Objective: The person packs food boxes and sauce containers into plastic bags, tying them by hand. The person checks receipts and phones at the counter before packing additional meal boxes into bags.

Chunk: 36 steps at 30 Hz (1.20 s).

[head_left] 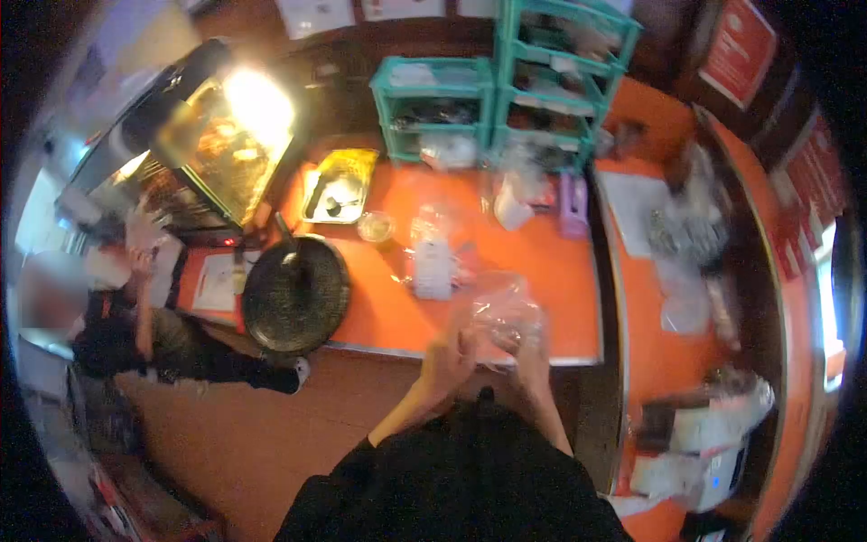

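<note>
Clear bag point(508, 309), pinched by left hand point(449, 355) and right hand point(533, 352), near front edge of counter point(569, 294)

Looks like a food shop or takeaway counter, judging by a brightly lit glass-fronted cabinet point(228, 149) at upper left, an orange countertop point(557, 280) across the middle, green racks point(489, 99) at top centre and red notices point(739, 52) at upper right.

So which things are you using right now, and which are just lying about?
In use, it seems:
- clear plastic bag
- left hand and right hand, holding it

Probably just there:
- purple container
- small round tub
- green racks
</note>
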{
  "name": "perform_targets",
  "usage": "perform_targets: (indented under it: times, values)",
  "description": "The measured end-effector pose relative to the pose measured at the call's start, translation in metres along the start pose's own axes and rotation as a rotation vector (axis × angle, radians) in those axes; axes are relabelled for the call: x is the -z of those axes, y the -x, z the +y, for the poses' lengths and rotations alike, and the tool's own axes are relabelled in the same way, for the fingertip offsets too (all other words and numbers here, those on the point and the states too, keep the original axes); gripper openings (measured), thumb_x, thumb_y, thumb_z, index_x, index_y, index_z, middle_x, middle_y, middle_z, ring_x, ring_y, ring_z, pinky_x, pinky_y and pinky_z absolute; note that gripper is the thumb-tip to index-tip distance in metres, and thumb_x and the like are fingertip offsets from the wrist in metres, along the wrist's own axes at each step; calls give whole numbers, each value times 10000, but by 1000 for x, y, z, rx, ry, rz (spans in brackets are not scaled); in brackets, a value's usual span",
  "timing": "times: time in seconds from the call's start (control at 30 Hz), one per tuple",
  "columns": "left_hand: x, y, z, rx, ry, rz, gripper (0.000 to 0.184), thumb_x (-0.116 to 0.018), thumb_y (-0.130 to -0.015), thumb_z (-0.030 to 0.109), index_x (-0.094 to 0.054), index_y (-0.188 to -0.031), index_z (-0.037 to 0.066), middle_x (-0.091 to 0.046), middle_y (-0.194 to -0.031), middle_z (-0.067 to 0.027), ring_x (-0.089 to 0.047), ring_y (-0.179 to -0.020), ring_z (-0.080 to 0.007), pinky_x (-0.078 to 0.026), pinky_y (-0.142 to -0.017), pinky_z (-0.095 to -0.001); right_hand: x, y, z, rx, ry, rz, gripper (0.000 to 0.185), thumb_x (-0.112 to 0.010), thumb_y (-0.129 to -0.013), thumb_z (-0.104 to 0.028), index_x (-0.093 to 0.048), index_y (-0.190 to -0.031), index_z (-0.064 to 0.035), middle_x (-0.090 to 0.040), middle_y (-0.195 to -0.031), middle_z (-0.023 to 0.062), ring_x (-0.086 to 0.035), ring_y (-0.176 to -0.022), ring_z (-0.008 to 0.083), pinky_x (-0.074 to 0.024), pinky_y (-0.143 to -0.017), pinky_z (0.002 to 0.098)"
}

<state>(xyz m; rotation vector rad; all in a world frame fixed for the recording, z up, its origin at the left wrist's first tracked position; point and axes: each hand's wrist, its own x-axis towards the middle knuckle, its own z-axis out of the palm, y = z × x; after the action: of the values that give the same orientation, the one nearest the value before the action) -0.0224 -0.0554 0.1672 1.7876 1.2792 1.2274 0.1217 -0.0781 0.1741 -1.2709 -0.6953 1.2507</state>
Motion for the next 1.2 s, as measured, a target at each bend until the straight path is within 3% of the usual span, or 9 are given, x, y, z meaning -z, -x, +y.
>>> perform_targets:
  times: [0.2,0.27,0.4,0.47,0.67,0.93,1.0,1.1,1.2]
  values:
    - [5,-3,9,-195,-227,55,241,-530,-822,129,-520,-1004,-29,-580,-803,-218,-590,-699,-381,-477,-586,-435,6,-13,7,-149,350,-169,373,-421,-904,-157,-457,-1226,27,-515,-1188,151,-527,-1045,240,-437,-882,330]
    - [0,0,14,-204,-234,112,214,-537,-821,143,-526,-956,-23,-577,-774,-208,-589,-683,-371,-474,-568,-433,4,-25,32,345,345,25,271,-532,-774,-35,-558,-1041,8,-567,-1011,107,-549,-910,205,-451,-759,291]
    - [25,-3,-5,-97,-436,143,151,-541,-827,158,-526,-849,9,-579,-701,-167,-592,-637,-327,-469,-509,-417,61,-77,52,567,243,-170,218,-600,-648,20,-520,-848,-6,-511,-840,53,-486,-736,152,-401,-638,255]
    - [38,-4,2,30,-512,57,103,-526,-827,98,-532,-875,7,-582,-737,-155,-593,-661,-328,-488,-545,-414,41,-64,11,902,553,106,192,-587,-621,19,-427,-713,-36,-413,-725,27,-390,-639,128,-340,-569,236]
    - [36,-25,-5,-558,-327,168,269,-559,-712,15,-533,-979,9,-559,-868,-170,-590,-754,-341,-497,-666,-417,-7,-42,-21,690,740,-104,82,-580,-736,-45,-527,-797,-54,-466,-715,23,-465,-647,116,-396,-572,260]
    - [59,-28,8,-153,-293,258,294,-592,-655,10,-481,-927,11,-497,-756,-156,-571,-691,-319,-483,-610,-391,-23,-38,-39,675,1062,145,160,-609,-734,-144,-505,-727,-22,-441,-617,88,-442,-574,253,-357,-522,368]
    - [67,-40,24,-144,-260,314,268,-598,-663,18,-468,-896,10,-492,-763,-153,-569,-703,-316,-478,-610,-390,-52,-29,-71,1130,753,445,170,-596,-764,-167,-525,-768,-13,-441,-629,88,-462,-583,263,-374,-540,367]
    - [67,-48,36,-228,-466,570,233,-601,-698,38,-458,-881,13,-517,-848,-155,-571,-785,-332,-483,-653,-401,-32,-53,-49,1032,597,220,145,-590,-745,-121,-520,-787,0,-422,-632,83,-456,-571,258,-376,-532,347]
    - [38,-39,29,-472,-202,267,224,-583,-698,8,-477,-896,5,-536,-894,-153,-567,-840,-360,-504,-694,-405,-54,-26,-48,1038,923,23,131,-591,-733,-76,-521,-790,19,-426,-635,98,-472,-565,261,-381,-522,345]
